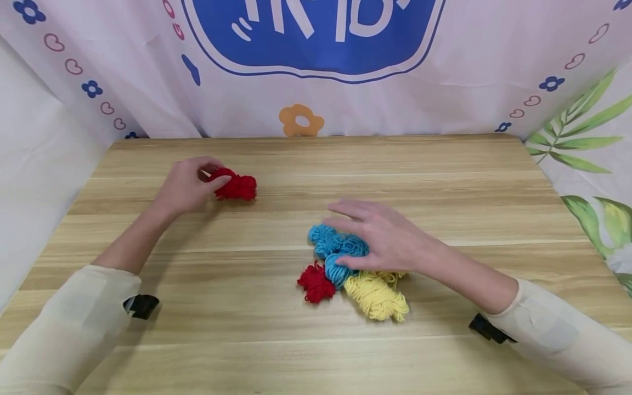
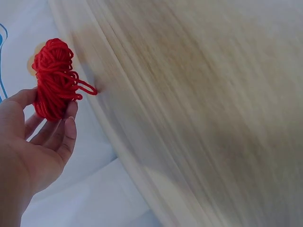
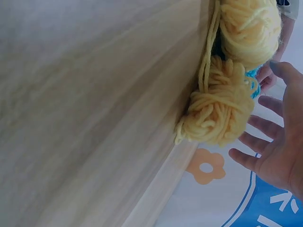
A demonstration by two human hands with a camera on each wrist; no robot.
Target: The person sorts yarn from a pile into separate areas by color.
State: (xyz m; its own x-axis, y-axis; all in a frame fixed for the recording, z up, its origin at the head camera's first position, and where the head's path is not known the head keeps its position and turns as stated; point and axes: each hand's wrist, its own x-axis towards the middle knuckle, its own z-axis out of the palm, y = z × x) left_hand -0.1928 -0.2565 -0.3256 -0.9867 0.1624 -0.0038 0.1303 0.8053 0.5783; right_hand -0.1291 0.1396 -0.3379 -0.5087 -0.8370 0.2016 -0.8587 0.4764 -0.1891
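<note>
My left hand (image 1: 190,184) pinches a red yarn skein (image 1: 238,187) between thumb and fingers toward the back left of the table. In the left wrist view that skein (image 2: 54,80) has a loose loop sticking out at its side. My right hand (image 1: 387,236) is spread over a heap of yarn, its fingers loosely extended. Beneath and beside it lie blue yarn (image 1: 326,240), a second red skein (image 1: 316,283) and yellow yarn (image 1: 377,297). The right wrist view shows two yellow bundles (image 3: 218,111) beside the open fingers, with a bit of blue yarn behind them.
The wood-grain table (image 1: 237,340) ends at the back against a white printed curtain (image 1: 163,104) with a blue sign and an orange flower. Leaf-patterned cloth (image 1: 587,137) hangs on the right. Black straps (image 1: 140,306) show at both sleeves.
</note>
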